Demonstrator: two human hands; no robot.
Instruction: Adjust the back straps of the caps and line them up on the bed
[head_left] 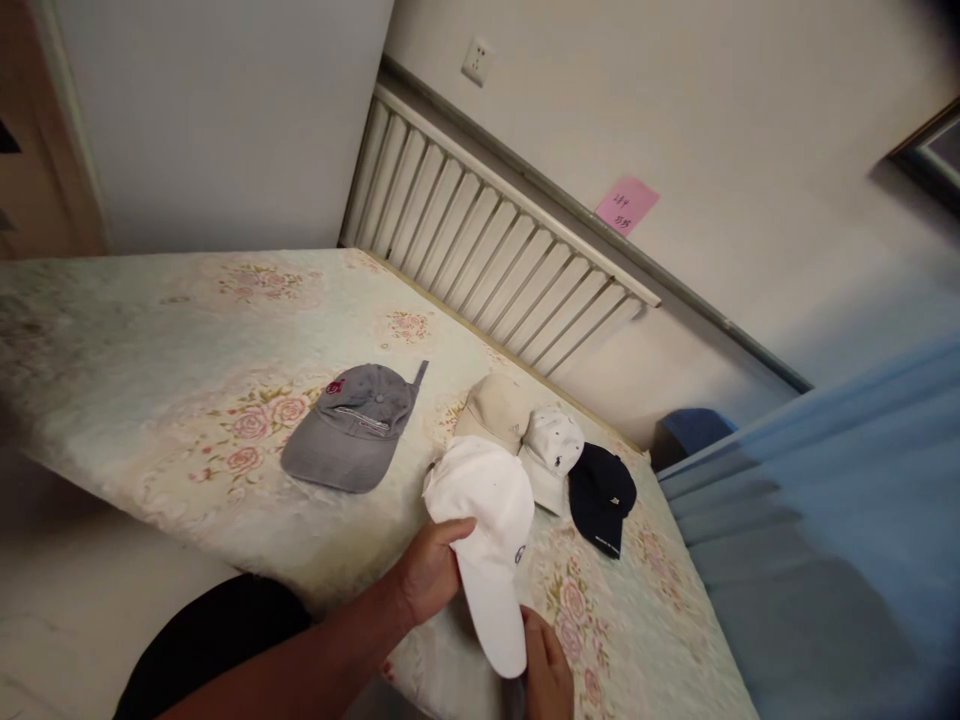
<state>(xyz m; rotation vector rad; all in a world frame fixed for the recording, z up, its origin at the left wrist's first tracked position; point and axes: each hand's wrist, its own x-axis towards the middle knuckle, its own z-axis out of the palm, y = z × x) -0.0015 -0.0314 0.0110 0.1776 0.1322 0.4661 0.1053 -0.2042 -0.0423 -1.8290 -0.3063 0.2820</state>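
Grey cap [349, 430] lies left of the left grip [429, 578], which clasps the white cap [487, 520] just where crown meets brim; right grip [547, 668] at the brim's edge, pinching or not, can't tell. Light pressure should spare the crown's shape.

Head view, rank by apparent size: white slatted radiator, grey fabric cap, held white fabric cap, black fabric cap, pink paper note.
1. White slatted radiator
2. Grey fabric cap, held white fabric cap: too alike to rank; the held one looks nearer
3. Black fabric cap
4. Pink paper note
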